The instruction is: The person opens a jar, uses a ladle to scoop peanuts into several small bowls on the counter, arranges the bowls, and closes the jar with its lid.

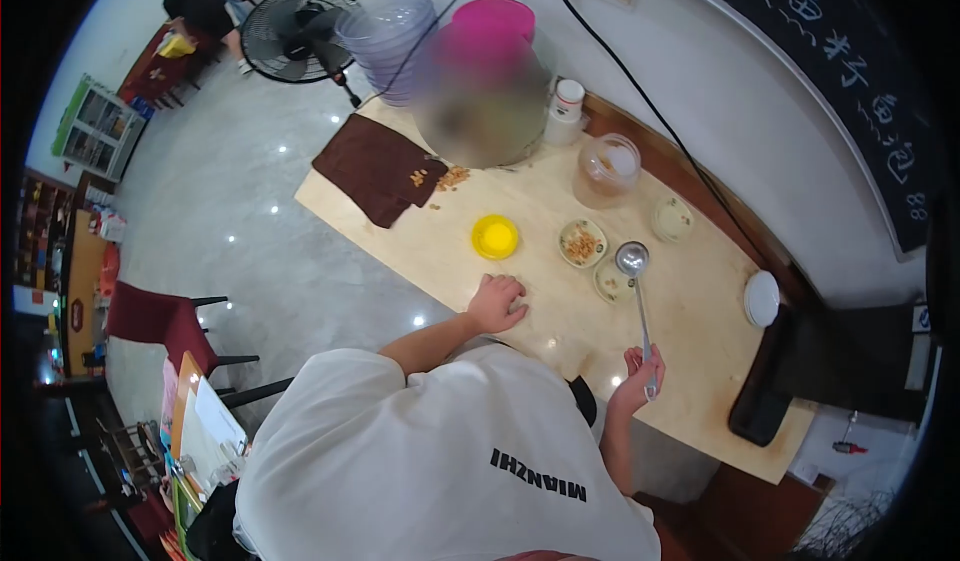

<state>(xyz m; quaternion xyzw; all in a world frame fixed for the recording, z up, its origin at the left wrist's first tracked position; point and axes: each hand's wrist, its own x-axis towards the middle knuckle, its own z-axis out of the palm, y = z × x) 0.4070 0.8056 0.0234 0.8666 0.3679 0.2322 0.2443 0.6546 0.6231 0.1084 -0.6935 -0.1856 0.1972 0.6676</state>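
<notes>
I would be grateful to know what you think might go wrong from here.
The long-handled silver metal ladle in the right hand overlaps a small pale round dish in this view, so it might knock or drip on it. The left hand rests near the round bright-yellow container and could nudge it. Loose tan pieces lie on the dark brown cloth near the edge of the pale table, so a tug could scatter them onto the shiny grey floor.

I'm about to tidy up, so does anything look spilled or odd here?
Yes: small tan pieces lie loose on the brown cloth and tabletop, looking spilled, since similar ones sit in a dish.
</notes>
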